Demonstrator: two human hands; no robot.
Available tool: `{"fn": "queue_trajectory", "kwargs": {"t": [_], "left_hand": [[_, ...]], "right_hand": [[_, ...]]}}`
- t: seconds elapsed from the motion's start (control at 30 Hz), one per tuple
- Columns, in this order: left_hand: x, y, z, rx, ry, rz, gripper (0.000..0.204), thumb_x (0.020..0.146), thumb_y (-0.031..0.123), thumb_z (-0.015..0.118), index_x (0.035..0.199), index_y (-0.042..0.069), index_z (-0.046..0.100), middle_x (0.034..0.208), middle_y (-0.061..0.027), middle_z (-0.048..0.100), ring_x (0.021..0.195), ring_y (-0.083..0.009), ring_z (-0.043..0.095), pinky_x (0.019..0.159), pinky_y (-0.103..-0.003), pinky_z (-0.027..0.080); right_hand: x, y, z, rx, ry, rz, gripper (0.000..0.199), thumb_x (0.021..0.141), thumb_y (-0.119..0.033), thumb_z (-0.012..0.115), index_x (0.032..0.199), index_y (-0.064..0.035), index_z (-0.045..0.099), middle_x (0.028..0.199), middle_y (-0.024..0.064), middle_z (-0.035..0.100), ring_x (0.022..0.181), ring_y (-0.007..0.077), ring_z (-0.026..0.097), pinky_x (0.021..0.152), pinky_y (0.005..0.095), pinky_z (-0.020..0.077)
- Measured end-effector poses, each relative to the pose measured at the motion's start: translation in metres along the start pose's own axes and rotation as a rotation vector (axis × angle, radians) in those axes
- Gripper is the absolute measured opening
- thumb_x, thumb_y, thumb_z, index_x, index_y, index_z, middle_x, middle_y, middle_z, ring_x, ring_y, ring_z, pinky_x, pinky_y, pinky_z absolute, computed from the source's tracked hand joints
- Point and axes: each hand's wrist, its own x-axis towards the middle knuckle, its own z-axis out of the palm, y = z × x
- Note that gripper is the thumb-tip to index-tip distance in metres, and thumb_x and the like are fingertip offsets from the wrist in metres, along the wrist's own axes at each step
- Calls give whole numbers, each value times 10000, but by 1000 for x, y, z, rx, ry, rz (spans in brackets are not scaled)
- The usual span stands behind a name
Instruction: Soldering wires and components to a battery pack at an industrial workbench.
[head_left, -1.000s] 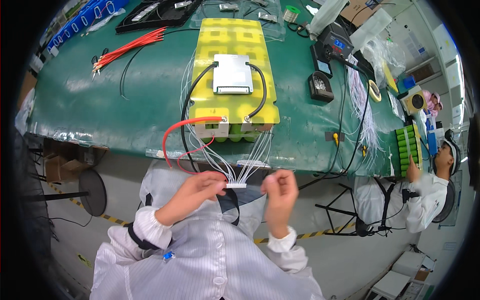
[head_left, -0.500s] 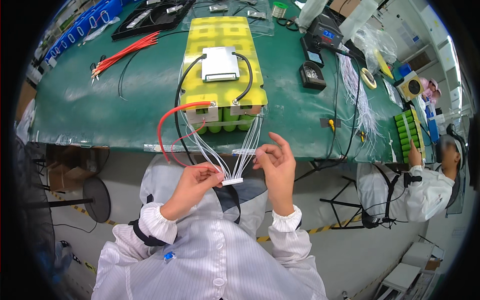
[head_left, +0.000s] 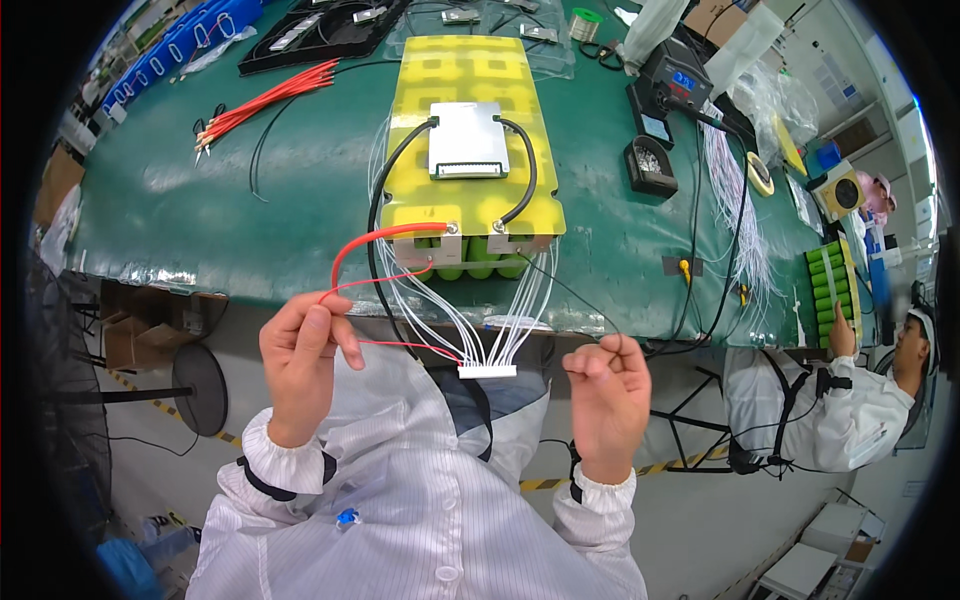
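A battery pack with a yellow top board and green cells lies at the bench's near edge. Between finger and thumb, my left hand pinches a thin red wire; one stretch leads to the pack, another to a white connector. That connector hangs past the edge on a fan of white wires, with neither hand touching it. Off to the right, my right hand is closed on a thin black wire drawn from the pack's front. A thick red cable curves beside my left hand.
Across the green bench lie red wires, a soldering station, a small black box and bundled white wires. A silver module sits on the pack. A co-worker handles green cells at right.
My left hand has left the connector and moved left, drawing the thin red wire out. My right hand has shifted right and closed on the black wire. The whole view has moved slightly.
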Motion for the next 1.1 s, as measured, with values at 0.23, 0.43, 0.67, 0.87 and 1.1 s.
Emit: {"fn": "queue_trajectory", "kwargs": {"t": [0.23, 0.43, 0.67, 0.87, 1.1], "left_hand": [[-10, -21, 1, 67, 65, -161, 321, 918, 68, 588, 1217, -6, 500, 1139, -125, 567, 822, -165, 633, 760, -275, 502], [-28, -42, 7, -11, -359, -686, 512, 896, 81, 646, 1346, 12, 412, 1213, -104, 554, 1085, -186, 587, 938, -338, 467], [-7, -62, 44, -98, -307, -717, 341, 944, 158, 584, 1244, 7, 526, 1178, -69, 620, 1015, -138, 593, 920, -309, 470], [-11, -61, 48, -133, -243, -633, 298, 940, 112, 601, 1216, 5, 566, 1103, -72, 651, 962, -133, 620, 903, -295, 491], [3, -39, 52, -273, -104, -548, 306, 996, 189, 498, 1224, -10, 538, 1159, -156, 642, 1100, -247, 620, 961, -376, 486]], "right_hand": [[11, 7, 3, -263, 46, -23, 401, 876, 21, 572, 1265, 30, 476, 996, 96, 607, 934, 195, 576, 874, 336, 472], [-21, 51, -19, -448, 269, -56, 408, 883, -12, 598, 1267, 25, 464, 1097, 101, 585, 974, 182, 583, 848, 313, 500], [-9, 65, 7, -205, 61, 407, 309, 912, -56, 620, 1200, 42, 565, 1060, 76, 632, 936, 126, 601, 815, 268, 501], [-3, 60, 19, -276, 84, 273, 308, 881, -55, 665, 1167, 50, 621, 994, 68, 666, 905, 103, 614, 823, 258, 497], [-12, 41, 21, -326, 53, 255, 288, 877, -38, 666, 1155, 37, 640, 992, 60, 653, 905, 93, 609, 804, 233, 496]]}}
